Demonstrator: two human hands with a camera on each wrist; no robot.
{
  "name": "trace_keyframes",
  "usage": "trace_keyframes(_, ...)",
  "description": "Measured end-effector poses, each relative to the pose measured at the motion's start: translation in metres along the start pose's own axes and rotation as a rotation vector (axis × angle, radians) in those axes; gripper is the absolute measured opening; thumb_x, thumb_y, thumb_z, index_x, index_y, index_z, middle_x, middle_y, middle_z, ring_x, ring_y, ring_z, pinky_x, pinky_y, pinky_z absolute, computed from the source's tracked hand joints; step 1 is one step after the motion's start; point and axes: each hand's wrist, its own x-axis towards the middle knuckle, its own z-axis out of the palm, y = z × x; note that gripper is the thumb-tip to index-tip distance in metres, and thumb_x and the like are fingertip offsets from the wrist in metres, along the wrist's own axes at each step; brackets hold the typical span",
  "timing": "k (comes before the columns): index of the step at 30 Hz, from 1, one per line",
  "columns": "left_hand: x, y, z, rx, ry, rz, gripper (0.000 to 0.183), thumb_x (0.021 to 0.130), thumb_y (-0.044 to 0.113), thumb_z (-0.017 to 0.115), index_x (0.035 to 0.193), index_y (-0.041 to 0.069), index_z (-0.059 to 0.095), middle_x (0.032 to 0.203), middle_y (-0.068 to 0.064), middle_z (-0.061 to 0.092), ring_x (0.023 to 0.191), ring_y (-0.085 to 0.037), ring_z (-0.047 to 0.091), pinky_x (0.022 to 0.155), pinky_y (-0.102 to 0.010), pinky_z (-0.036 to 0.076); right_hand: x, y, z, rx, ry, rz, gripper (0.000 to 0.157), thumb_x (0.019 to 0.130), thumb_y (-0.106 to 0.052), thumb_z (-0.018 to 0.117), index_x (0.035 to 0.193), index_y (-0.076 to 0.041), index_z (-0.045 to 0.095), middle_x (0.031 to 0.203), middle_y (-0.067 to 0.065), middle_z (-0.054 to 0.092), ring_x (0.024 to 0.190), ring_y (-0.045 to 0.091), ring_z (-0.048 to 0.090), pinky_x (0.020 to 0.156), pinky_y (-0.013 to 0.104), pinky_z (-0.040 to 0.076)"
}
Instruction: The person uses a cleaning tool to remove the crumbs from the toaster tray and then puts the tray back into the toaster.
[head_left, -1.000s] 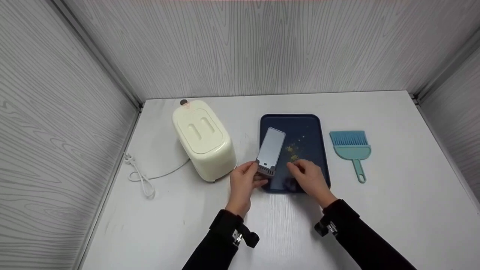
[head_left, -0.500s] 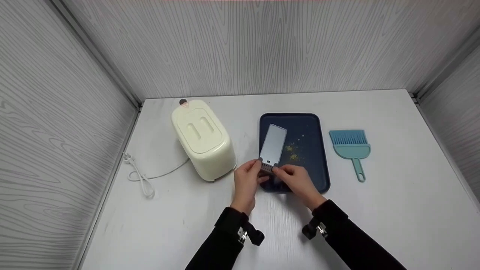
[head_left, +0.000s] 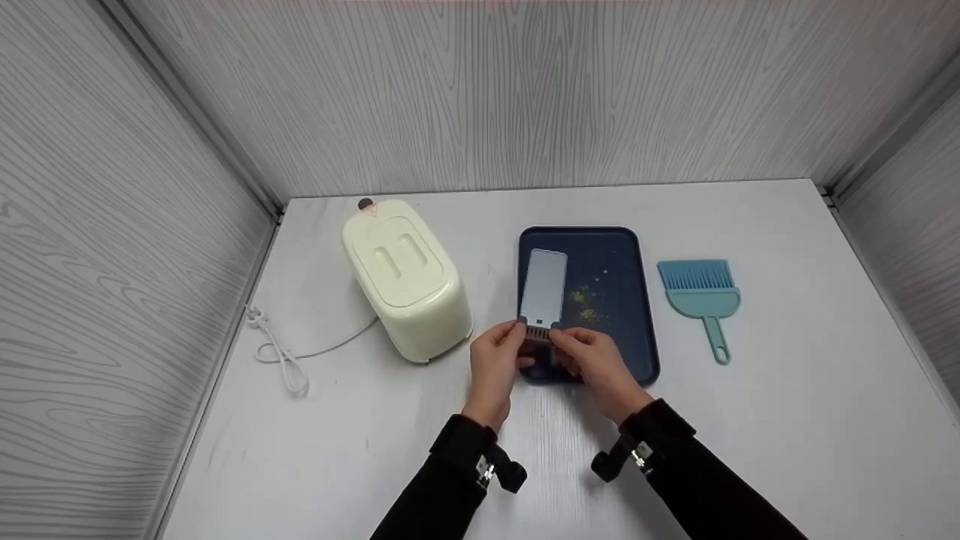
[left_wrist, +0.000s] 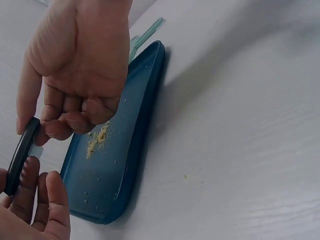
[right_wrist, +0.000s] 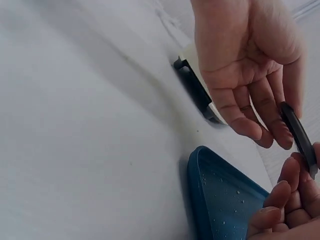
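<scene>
A toaster crumb tray (head_left: 545, 285), a long pale plate with a dark grey slotted end, is held over the dark blue tray (head_left: 626, 266). My left hand (head_left: 493, 371) pinches the left corner of its slotted end, and my right hand (head_left: 604, 367) pinches the right corner. In the left wrist view the dark end of the crumb tray (left_wrist: 22, 155) appears edge-on between both hands' fingertips. Yellowish crumbs (head_left: 585, 306) lie scattered on the blue tray, right of the plate. The right wrist view shows the same dark end (right_wrist: 299, 135) between the hands.
The cream toaster (head_left: 409, 277) stands left of the blue tray, its white cord (head_left: 289, 364) bundled at far left. To the right lies a teal brush set (head_left: 703, 300) with its handle toward the front. Grey wood-grain panels (head_left: 495, 90) enclose the white table.
My right hand has moved left from beside the crumb tray and now pinches its right corner. The plate has turned from a rightward slant to nearly straight.
</scene>
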Motion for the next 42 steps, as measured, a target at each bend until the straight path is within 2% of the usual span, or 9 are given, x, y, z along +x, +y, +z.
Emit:
trace_keyframes(5, -0.001, 0.0, 0.005, 0.055, -0.003, -0.012, 0.033, 0.104, 0.022, 0.064, 0.128, 0.0, 0.069, 0.111, -0.013, 0.069, 0.097, -0.024, 0.067, 0.083, -0.038, 0.061, 0.0, 0.0, 0.003, 0.181, 0.041, 0.047, 0.029, 0.102, -0.027, 0.068, 0.115, -0.001, 0.065, 0.09, 0.005, 0.066, 0.08, 0.017, 0.059, 0.071, 0.027, 0.05)
trace_keyframes(11, -0.004, -0.004, 0.011, 0.055, -0.034, -0.041, 0.041, 0.105, 0.024, 0.062, 0.14, 0.001, 0.061, 0.12, -0.015, 0.064, 0.101, -0.023, 0.066, 0.088, -0.04, 0.061, -0.003, -0.002, 0.007, 0.285, 0.097, 0.036, 0.036, 0.104, -0.025, 0.064, 0.128, 0.001, 0.06, 0.097, 0.006, 0.068, 0.087, 0.015, 0.065, 0.076, 0.026, 0.055)
trace_keyframes(18, -0.008, -0.01, 0.017, 0.107, -0.054, -0.071, 0.043, 0.104, 0.024, 0.064, 0.141, 0.003, 0.06, 0.116, -0.012, 0.065, 0.095, -0.027, 0.066, 0.072, -0.034, 0.061, -0.003, 0.0, 0.008, 0.396, 0.165, -0.008, 0.028, 0.104, -0.022, 0.064, 0.121, 0.001, 0.06, 0.092, 0.007, 0.07, 0.085, 0.016, 0.067, 0.077, 0.027, 0.058)
trace_keyframes(25, -0.011, -0.01, 0.019, 0.155, -0.054, -0.065, 0.042, 0.103, 0.025, 0.067, 0.14, 0.006, 0.061, 0.107, -0.01, 0.067, 0.073, -0.019, 0.062, 0.056, -0.03, 0.054, -0.001, 0.001, 0.009, 0.455, 0.185, -0.01, 0.028, 0.106, -0.019, 0.062, 0.123, 0.002, 0.058, 0.096, 0.009, 0.071, 0.087, 0.017, 0.069, 0.084, 0.03, 0.06)
trace_keyframes(30, -0.009, -0.01, 0.021, 0.153, -0.044, -0.065, 0.041, 0.102, 0.024, 0.068, 0.138, 0.004, 0.063, 0.104, -0.009, 0.068, 0.065, -0.015, 0.06, 0.051, -0.028, 0.053, 0.0, 0.001, 0.011, 0.509, 0.196, -0.011, 0.023, 0.105, -0.014, 0.061, 0.121, 0.001, 0.053, 0.098, 0.009, 0.069, 0.087, 0.017, 0.068, 0.088, 0.033, 0.061)
trace_keyframes(33, -0.009, -0.009, 0.019, 0.179, -0.057, -0.058, 0.04, 0.103, 0.027, 0.066, 0.136, 0.005, 0.065, 0.102, -0.014, 0.069, 0.061, -0.015, 0.059, 0.048, -0.027, 0.052, 0.001, 0.001, 0.012, 0.515, 0.195, -0.016, 0.022, 0.106, -0.013, 0.06, 0.121, 0.001, 0.053, 0.099, 0.01, 0.069, 0.087, 0.018, 0.069, 0.088, 0.034, 0.061)
trace_keyframes(37, -0.012, -0.001, 0.01, 0.297, -0.091, -0.021, 0.039, 0.105, 0.031, 0.063, 0.134, 0.005, 0.066, 0.104, -0.014, 0.071, 0.06, -0.024, 0.064, 0.046, -0.028, 0.052, -0.001, 0.001, 0.011, 0.506, 0.184, -0.028, 0.024, 0.107, -0.015, 0.058, 0.123, 0.002, 0.053, 0.104, 0.012, 0.068, 0.091, 0.018, 0.07, 0.09, 0.034, 0.061)
trace_keyframes(40, -0.015, 0.01, 0.0, 0.446, -0.107, 0.049, 0.037, 0.104, 0.029, 0.061, 0.132, 0.004, 0.067, 0.105, -0.008, 0.071, 0.066, -0.033, 0.069, 0.045, -0.028, 0.053, -0.002, 0.001, 0.01, 0.501, 0.184, -0.041, 0.024, 0.107, -0.014, 0.057, 0.124, 0.002, 0.052, 0.106, 0.013, 0.067, 0.091, 0.018, 0.069, 0.089, 0.034, 0.061)
trace_keyframes(42, -0.018, 0.02, -0.008, 0.545, -0.115, 0.114, 0.036, 0.103, 0.026, 0.061, 0.129, 0.004, 0.069, 0.103, -0.007, 0.071, 0.068, -0.034, 0.071, 0.046, -0.028, 0.054, -0.003, 0.001, 0.008, 0.497, 0.183, -0.043, 0.024, 0.107, -0.014, 0.057, 0.124, 0.003, 0.052, 0.106, 0.012, 0.066, 0.09, 0.018, 0.068, 0.088, 0.034, 0.061)
